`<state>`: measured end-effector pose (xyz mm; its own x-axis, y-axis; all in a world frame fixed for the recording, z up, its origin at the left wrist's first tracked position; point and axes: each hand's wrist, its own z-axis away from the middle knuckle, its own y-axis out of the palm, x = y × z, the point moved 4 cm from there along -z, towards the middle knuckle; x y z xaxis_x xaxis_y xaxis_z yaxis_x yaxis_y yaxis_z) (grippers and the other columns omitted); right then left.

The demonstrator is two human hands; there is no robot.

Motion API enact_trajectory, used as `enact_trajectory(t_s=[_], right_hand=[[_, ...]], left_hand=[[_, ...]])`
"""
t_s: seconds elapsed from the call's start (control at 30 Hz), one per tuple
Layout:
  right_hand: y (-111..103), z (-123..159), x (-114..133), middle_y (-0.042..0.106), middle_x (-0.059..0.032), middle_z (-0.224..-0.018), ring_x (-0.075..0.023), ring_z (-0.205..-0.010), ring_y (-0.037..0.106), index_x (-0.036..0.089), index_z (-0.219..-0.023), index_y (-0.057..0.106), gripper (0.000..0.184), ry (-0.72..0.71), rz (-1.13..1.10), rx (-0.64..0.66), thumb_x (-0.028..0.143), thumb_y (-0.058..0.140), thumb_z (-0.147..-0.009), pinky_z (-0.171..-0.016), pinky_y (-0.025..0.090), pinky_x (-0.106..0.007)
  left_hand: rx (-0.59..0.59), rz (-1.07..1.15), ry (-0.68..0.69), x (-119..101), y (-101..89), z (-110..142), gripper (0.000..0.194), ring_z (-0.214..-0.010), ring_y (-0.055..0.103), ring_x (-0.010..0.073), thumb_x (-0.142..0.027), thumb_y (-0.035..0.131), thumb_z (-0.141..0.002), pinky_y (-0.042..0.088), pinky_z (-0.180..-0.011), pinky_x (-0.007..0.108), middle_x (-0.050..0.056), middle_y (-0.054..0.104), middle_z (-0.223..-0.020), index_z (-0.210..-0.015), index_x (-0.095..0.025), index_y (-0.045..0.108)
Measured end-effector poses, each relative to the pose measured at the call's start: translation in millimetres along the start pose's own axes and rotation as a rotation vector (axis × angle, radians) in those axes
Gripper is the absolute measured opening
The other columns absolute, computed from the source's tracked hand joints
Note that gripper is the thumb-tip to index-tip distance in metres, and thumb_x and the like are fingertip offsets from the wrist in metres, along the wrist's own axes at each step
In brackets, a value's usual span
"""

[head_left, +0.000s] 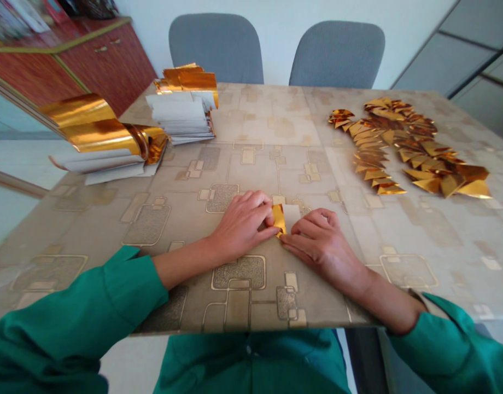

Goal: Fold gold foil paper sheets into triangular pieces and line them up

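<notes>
Between my two hands a small sheet of gold foil paper [279,218] lies on the table, gold on its left part and white on its right. A fold runs between the two colours. My left hand [248,221] grips its left side, fingers curled and thumb at the lower edge. From the right, my right hand [323,241] pinches the lower edge with thumb and forefinger, its other fingers bent over the white part. Both thumbs nearly meet at the sheet's bottom corner. My fingertips partly cover the paper.
A patterned cloth covers the table [243,306]. At the far left are loose gold sheets [99,128] and a stack of white-backed gold paper [181,115]. Chains of folded gold pieces [399,137] lie at the right. Two grey chairs [216,46] stand behind.
</notes>
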<state>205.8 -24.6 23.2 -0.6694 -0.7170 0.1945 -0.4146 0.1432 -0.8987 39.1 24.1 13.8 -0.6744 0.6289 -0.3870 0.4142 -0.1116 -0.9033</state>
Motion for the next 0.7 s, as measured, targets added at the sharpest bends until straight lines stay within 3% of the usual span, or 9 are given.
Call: enact_trajectory(t_s=[0.2, 0.33, 0.43, 0.57, 0.7], right_hand=[[-3.3, -1.0, 4.1, 0.066, -0.0022, -0.079, -0.0188, -0.089, 0.051, 0.019, -0.094, 0.073, 0.017, -0.093, 0.071, 0.011, 0.023, 0.057, -0.097, -0.094, 0.034, -0.038], [-2.8, -1.7, 3.4, 0.066, -0.0021, -0.079, -0.0186, -0.088, 0.050, 0.021, -0.093, 0.073, 0.019, -0.094, 0.064, 0.009, 0.024, 0.055, -0.098, -0.093, 0.035, -0.037], [-2.6, -1.6, 3.6, 0.067, -0.0022, -0.080, -0.0189, -0.088, 0.051, 0.022, -0.093, 0.073, 0.021, -0.084, 0.067, 0.042, 0.025, 0.054, -0.099, -0.093, 0.035, -0.038], [-3.9, -1.0, 4.6, 0.067, -0.0031, -0.081, -0.0196, -0.089, 0.051, 0.022, -0.093, 0.073, 0.021, -0.074, 0.059, 0.057, 0.024, 0.053, -0.099, -0.092, 0.036, -0.039], [-4.7, -0.7, 4.9, 0.067, -0.0031, -0.080, -0.0195, -0.089, 0.052, 0.022, -0.093, 0.073, 0.022, -0.068, 0.050, 0.056, 0.024, 0.052, -0.099, -0.091, 0.037, -0.038]], left_hand=[[-0.077, -0.023, 0.035, -1.0, -0.5, 1.2, 0.023, -0.097, 0.054, 0.0222, -0.039, 0.070, -0.088, 0.040, -0.082, 0.035, 0.004, 0.060, -0.101, -0.085, -0.017, 0.062], [-0.185, -0.242, 0.345, -11.6, -4.7, 9.4, 0.018, -0.091, 0.053, 0.0202, -0.027, 0.055, -0.099, 0.039, -0.081, 0.035, 0.004, 0.065, -0.098, -0.088, -0.018, 0.066], [-0.139, -0.361, 0.525, -14.3, -8.3, 20.9, 0.025, -0.095, 0.055, 0.0202, -0.018, 0.043, -0.103, 0.040, -0.090, 0.038, 0.004, 0.069, -0.102, -0.100, -0.018, 0.067], [-0.011, -0.421, 0.492, -7.4, -13.4, 30.9, 0.032, -0.116, 0.052, 0.0234, -0.014, 0.036, -0.104, 0.033, -0.107, 0.046, 0.007, 0.066, -0.123, -0.123, -0.019, 0.061], [-0.012, -0.410, 0.443, -1.5, -12.5, 33.9, 0.031, -0.124, 0.050, 0.0236, -0.015, 0.040, -0.103, 0.030, -0.112, 0.049, 0.005, 0.063, -0.133, -0.124, -0.022, 0.062]])
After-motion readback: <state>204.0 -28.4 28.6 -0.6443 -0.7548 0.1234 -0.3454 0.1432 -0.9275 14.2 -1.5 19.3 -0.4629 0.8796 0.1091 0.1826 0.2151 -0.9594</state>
